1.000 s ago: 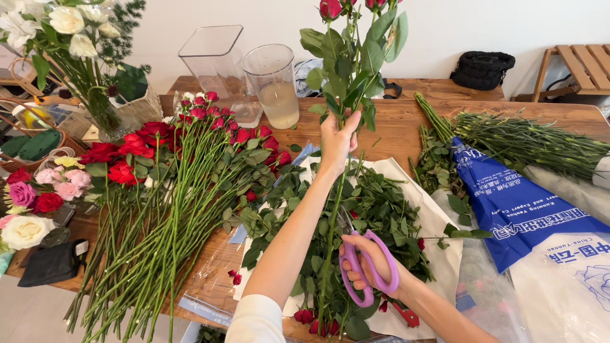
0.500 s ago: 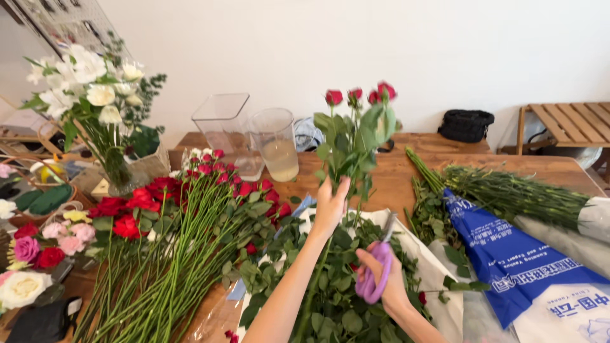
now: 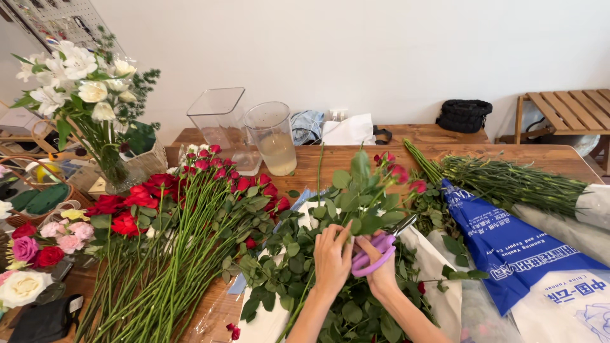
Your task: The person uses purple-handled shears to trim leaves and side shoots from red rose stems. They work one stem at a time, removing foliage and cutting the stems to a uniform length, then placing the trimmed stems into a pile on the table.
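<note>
At the far left edge a basket (image 3: pixel 25 190) sits on the wooden table (image 3: pixel 559 155), with loose pink and white blooms (image 3: pixel 60 232) near it. Just beyond stands a vase of white flowers (image 3: pixel 82 76). Next to these, red roses (image 3: pixel 165 235) lie in a long heap, heads toward the wall. Behind them stand a square clear vase (image 3: pixel 219 117) and a round clear jug (image 3: pixel 273 136). My left hand (image 3: pixel 332 260) closes its fingers around the spray rose stem (image 3: pixel 356 203), which rises tilted over the pile of cut leaves (image 3: pixel 286 273). My right hand (image 3: pixel 381 270) touches the left, its fingers through the loops of the purple scissors (image 3: pixel 375 251); I cannot tell how far the blades gape. Further right lie a blue wrapper (image 3: pixel 508 248) and a bundle of green stems (image 3: pixel 508 181).
</note>
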